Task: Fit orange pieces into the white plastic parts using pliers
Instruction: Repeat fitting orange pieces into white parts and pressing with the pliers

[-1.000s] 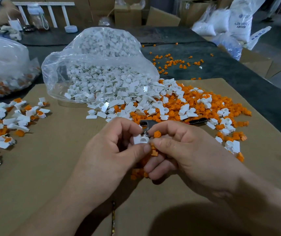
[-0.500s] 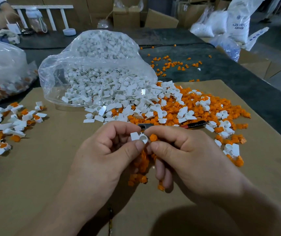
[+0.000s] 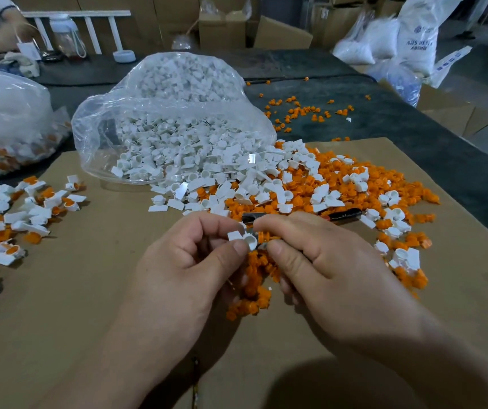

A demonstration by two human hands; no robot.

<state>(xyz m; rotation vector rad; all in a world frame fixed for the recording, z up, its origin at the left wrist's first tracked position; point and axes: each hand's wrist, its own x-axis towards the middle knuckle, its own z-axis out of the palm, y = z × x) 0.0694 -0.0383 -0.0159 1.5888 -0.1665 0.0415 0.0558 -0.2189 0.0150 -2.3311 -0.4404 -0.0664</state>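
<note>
Two hands meet near the middle: the left hand (image 3: 189, 261) pinches a white part (image 3: 244, 239), and the right hand (image 3: 319, 261) pinches an orange piece (image 3: 263, 236) just beside its cup, not yet seated. The pliers (image 3: 343, 215) lie untouched behind them. A small finished heap (image 3: 15, 208) sits at the left. The full bag (image 3: 171, 128) and mixed pile (image 3: 340, 184) suggest most of the work remains.

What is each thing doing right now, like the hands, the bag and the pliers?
Left hand, pinching a white part.
Right hand, pinching an orange piece.
Orange piece, beside the white part, not yet in.
Bag, open, white parts spilling out.
Pliers, lying behind the hands.
Left pile, parts already filled with orange.
</note>
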